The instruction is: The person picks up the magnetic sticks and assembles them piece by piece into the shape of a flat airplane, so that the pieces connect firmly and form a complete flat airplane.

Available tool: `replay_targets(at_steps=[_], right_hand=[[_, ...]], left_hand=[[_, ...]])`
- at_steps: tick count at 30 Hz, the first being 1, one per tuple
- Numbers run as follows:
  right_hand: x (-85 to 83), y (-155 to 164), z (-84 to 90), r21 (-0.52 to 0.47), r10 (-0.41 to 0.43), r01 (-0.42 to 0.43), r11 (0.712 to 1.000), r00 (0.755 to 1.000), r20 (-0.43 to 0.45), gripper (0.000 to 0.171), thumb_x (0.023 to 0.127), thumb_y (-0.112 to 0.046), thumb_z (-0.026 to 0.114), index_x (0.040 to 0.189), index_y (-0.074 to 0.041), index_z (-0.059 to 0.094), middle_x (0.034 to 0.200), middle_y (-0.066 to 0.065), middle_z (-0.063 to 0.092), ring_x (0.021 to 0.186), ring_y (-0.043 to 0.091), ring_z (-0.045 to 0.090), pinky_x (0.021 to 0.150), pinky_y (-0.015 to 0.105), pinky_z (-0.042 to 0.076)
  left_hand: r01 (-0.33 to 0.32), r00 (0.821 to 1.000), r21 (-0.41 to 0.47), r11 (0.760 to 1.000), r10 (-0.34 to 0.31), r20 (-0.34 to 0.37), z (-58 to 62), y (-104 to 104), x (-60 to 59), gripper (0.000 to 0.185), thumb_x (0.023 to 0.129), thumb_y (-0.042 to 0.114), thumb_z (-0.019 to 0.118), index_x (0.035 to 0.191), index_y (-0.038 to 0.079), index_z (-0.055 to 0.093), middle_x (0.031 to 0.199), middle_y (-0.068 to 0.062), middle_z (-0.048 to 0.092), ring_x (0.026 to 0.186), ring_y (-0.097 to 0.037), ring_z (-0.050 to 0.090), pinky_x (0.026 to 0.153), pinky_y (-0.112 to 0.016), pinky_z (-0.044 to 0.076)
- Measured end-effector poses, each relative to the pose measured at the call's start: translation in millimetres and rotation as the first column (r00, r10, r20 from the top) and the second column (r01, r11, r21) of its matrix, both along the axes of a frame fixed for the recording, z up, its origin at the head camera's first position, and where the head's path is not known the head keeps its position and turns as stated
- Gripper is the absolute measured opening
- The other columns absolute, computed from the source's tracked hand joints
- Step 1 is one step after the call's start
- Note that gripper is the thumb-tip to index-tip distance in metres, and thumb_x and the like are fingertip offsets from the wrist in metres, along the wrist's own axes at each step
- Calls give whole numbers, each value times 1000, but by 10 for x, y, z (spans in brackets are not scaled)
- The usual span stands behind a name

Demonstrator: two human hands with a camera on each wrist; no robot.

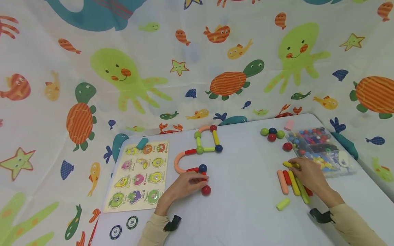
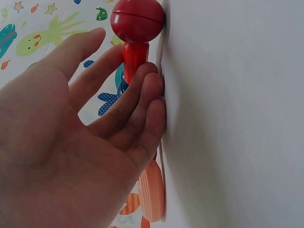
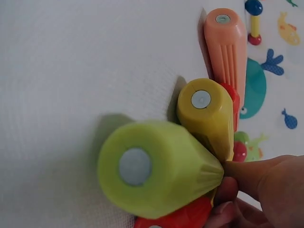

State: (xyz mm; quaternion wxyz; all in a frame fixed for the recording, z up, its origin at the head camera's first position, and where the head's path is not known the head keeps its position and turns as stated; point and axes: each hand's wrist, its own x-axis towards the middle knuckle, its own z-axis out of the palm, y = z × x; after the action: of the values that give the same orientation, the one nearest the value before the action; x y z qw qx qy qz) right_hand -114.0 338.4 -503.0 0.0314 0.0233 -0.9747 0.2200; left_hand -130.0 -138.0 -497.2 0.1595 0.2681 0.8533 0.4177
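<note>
My left hand (image 1: 188, 182) is at a red magnetic rod (image 2: 135, 61) between a blue ball (image 1: 202, 168) and a red ball (image 1: 206, 190). Its fingers rest along the rod, with the thumb apart in the left wrist view. This rod ends a chain of rods, balls and a peach curved piece (image 1: 178, 162), which leads to a closed loop behind. My right hand (image 1: 309, 172) pinches a yellow rod (image 1: 289, 164) above a row of loose rods: peach (image 3: 227, 42), red (image 1: 287, 177), yellow (image 3: 204, 114) and green (image 3: 152, 166). The fingers partly hide that yellow rod.
A fruit puzzle board (image 1: 138, 203) lies at the left, a teal block (image 1: 142, 143) on it. Two chips (image 1: 132, 222) lie before it. Several balls (image 1: 272, 137) and a clear compartment box (image 1: 341, 172) are at the right. A short green rod (image 1: 283, 204) lies nearer.
</note>
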Motion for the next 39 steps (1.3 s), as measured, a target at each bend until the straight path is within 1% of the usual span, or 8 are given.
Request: replay_targets(at_steps=[4, 8, 11, 15, 21, 27, 35, 39], right_hand=[[5, 0, -1, -13, 4, -4, 1000, 1000, -10, 35, 88, -10, 78, 117, 5, 68, 112, 28, 68, 93, 39, 62, 79, 58, 55], [-7, -43, 35, -49, 13, -15, 999, 999, -41, 36, 88, -10, 77, 120, 3, 67, 115, 28, 66, 90, 36, 61, 76, 54, 56], [-33, -132, 93, -78, 36, -43, 996, 996, -86, 34, 88, -9, 77, 120, 1, 68, 114, 25, 67, 85, 31, 62, 69, 41, 57], [-70, -322, 139, -118, 107, -128, 985, 980, -167, 31, 87, -6, 78, 117, -2, 70, 108, 18, 68, 78, 21, 60, 62, 24, 50], [-111, -701, 109, -191, 235, -282, 940, 943, -236, 30, 86, -4, 79, 115, -7, 72, 105, 7, 69, 71, 3, 53, 60, 20, 47], [-113, -1150, 96, -253, 376, -407, 878, 912, -164, 31, 86, -7, 80, 116, -13, 73, 108, -1, 68, 75, 3, 52, 65, 18, 49], [-75, -1650, 41, -281, 556, -543, 791, 830, -38, 24, 91, -11, 76, 114, -18, 73, 111, -6, 67, 87, 5, 58, 76, 20, 54], [-44, -1801, 32, -291, 606, -577, 763, 795, 13, 22, 93, -15, 74, 114, -19, 73, 111, -8, 67, 88, 2, 58, 78, 20, 53]], left_hand=[[12, 1000, -2, 1000, -12, 4, -11, 13, 9, 34, 96, 30, 71, 128, 19, 71, 103, 12, 70, 92, -6, 61, 85, -23, 52], [17, 1000, -11, 1000, -17, 14, -19, 13, 20, 35, 96, 32, 72, 128, 20, 71, 109, 13, 72, 96, -6, 60, 85, -23, 52], [21, 1000, -9, 1000, -20, 19, -20, 10, 23, 36, 95, 32, 72, 129, 21, 71, 114, 14, 72, 97, -6, 59, 85, -23, 52], [35, 999, 12, 999, -35, 16, -16, 8, 29, 35, 95, 31, 72, 128, 19, 71, 112, 13, 73, 95, -7, 60, 84, -22, 53], [42, 998, 28, 999, -43, 39, -19, -2, 37, 35, 94, 34, 73, 127, 20, 72, 105, 14, 72, 92, -7, 61, 83, -22, 53], [43, 999, 7, 999, -43, 25, -18, -8, 43, 36, 93, 36, 74, 127, 22, 72, 100, 16, 70, 90, -6, 60, 81, -22, 52], [38, 999, -28, 999, -37, 21, -7, -9, 39, 37, 92, 39, 74, 127, 25, 72, 103, 18, 70, 92, -6, 59, 80, -22, 51], [38, 999, -28, 999, -38, 18, -5, -14, 36, 37, 93, 37, 74, 128, 25, 72, 105, 18, 70, 93, -5, 59, 80, -22, 51]])
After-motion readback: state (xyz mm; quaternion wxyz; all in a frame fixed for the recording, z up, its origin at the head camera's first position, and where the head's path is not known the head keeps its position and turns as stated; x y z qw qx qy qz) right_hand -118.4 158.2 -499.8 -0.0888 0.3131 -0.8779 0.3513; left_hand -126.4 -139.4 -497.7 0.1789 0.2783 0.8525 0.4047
